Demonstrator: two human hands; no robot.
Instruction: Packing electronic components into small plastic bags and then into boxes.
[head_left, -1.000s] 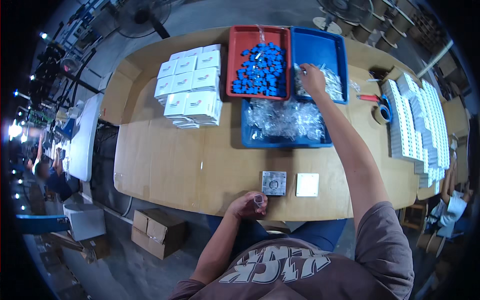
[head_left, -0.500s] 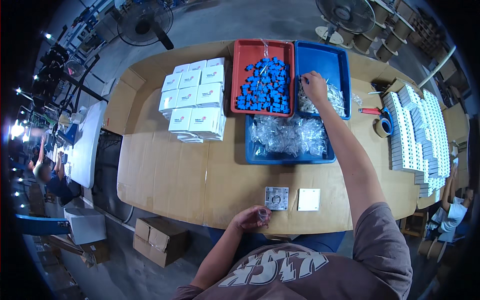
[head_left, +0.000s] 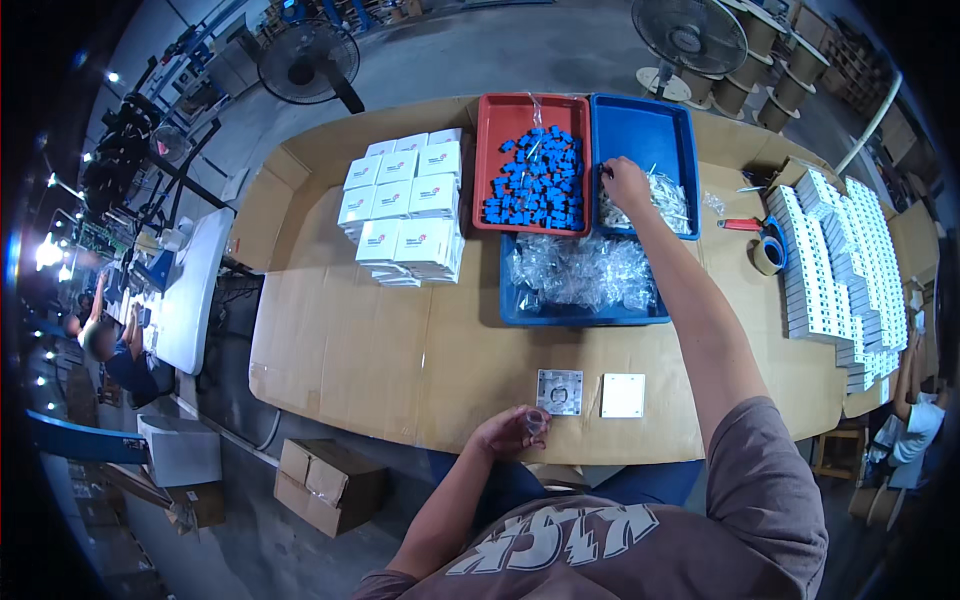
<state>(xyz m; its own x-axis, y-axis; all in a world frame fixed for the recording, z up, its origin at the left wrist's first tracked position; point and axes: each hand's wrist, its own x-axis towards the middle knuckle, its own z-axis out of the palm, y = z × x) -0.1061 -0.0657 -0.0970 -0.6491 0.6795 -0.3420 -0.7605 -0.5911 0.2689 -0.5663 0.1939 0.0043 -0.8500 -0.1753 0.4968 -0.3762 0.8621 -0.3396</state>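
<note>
My right hand [head_left: 627, 184] reaches into the upper blue tray [head_left: 645, 120], its fingers bent down at the left side of a pile of small white parts [head_left: 668, 200]. Whatever lies between those fingertips is too small to make out. Near the table's front edge, my left hand [head_left: 508, 431] is closed around a small clear plastic bag [head_left: 535, 426]. Just beyond it lies an opened white square wall box [head_left: 559, 392], its inside facing up. Beside that, to the right, a flat white square cover plate [head_left: 622, 396] rests on the cardboard.
A red tray [head_left: 484, 160] holds blue clips [head_left: 540, 180]; a lower blue tray [head_left: 512, 312] holds clear bags [head_left: 585, 270]. White boxes [head_left: 410, 200] stand stacked at left, white units [head_left: 815, 260] at right. Red-handled scissors [head_left: 740, 225] and a tape roll [head_left: 768, 256] lie nearby.
The whole view has shifted slightly, so the table sits a little further right. My right hand stays in the blue tray, and my left hand still holds the bag.
</note>
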